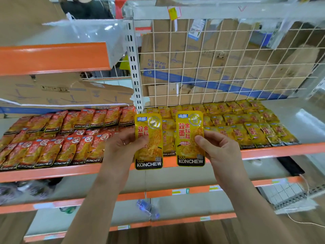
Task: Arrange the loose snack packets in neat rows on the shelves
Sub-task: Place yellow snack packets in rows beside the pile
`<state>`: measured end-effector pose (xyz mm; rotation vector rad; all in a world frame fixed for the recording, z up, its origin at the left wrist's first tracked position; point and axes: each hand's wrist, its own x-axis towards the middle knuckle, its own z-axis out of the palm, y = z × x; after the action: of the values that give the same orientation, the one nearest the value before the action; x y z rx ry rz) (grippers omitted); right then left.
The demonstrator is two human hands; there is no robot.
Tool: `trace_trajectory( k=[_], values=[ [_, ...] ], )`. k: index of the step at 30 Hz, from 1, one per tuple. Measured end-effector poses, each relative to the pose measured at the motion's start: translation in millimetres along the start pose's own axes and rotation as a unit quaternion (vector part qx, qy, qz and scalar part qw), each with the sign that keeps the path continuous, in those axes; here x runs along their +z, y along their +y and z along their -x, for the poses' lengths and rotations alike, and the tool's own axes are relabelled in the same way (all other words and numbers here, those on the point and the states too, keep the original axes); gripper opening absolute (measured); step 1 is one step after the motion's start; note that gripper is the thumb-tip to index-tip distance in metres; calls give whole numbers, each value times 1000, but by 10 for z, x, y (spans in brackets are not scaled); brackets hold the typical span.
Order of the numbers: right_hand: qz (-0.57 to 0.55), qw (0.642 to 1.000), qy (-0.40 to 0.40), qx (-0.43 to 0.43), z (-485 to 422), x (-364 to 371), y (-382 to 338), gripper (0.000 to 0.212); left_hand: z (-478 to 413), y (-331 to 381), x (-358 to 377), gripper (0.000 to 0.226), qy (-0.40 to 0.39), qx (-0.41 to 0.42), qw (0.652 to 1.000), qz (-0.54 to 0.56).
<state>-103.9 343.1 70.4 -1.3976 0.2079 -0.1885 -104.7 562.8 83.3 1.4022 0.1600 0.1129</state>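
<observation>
The left hand (123, 147) is pinching the left packet (148, 154) by its left edge, with the thumb lying across the front. The right hand (219, 148) is gripping the right packet (189, 150) by its right edge in the same way. Both yellow packets are being held upright and side by side, labels facing the person, just in front of the orange shelf edge (272, 151). This is probably to check the print and match their orientation to the stock. Beyond the right hand, the yellow rows (246, 127) are lying overlapped, brand strips toward the front. Beyond the left hand, the red rows (61, 138) are lying likewise. The shelf between the two hands is mostly hidden by the held packets. Being yellow, they are likely going down there, at the near end of the yellow rows.
</observation>
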Motion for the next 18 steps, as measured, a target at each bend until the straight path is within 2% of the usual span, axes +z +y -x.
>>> trace_trajectory(
  k=[4,8,12,18],
  values=[
    [-2,1000,-7,-4,-130,-391,-133,15,44,-21,458,14,10,14,1000,-1],
    [12,999,-45,-22,-271,-869,-297,28,147,-83,1006,22,31,-8,999,36],
    [30,997,-60,-32,-401,-1348,-376,26,255,-215,1502,25,50,-16,997,49],
    [39,997,-62,6,-603,-1954,-424,19,433,-404,2091,24,73,-16,996,53]
  ],
)
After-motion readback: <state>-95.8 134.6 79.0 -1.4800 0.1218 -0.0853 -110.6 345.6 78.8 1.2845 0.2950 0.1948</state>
